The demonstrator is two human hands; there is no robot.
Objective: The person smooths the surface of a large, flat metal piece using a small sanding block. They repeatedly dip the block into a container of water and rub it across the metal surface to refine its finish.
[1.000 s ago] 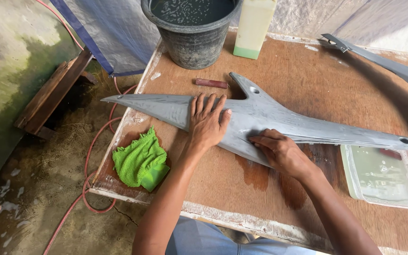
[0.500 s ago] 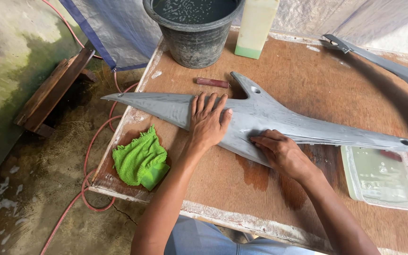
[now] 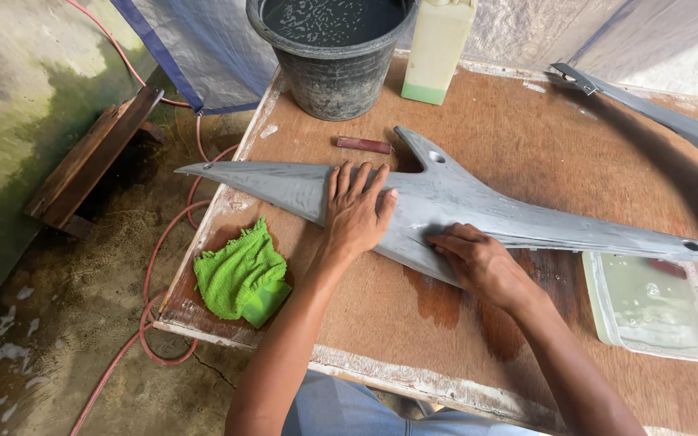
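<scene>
head view: long grey pointed panel (image 3: 446, 206) lies flat along the wooden table (image 3: 527, 121), apparently pinned for rubbing. left hand (image 3: 355, 211) rests on it flat, fingers spread, gripping nothing. right hand (image 3: 478, 260), beside it, presses curled fingertips on the panel's near edge; anything beneath cannot be told. green cloth (image 3: 240, 274) lies left of the left hand, black bucket (image 3: 333, 48) beyond.

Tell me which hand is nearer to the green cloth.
Left. The left hand lies flat on the grey panel, just up and right of the green cloth; the right hand is farther right.
</scene>
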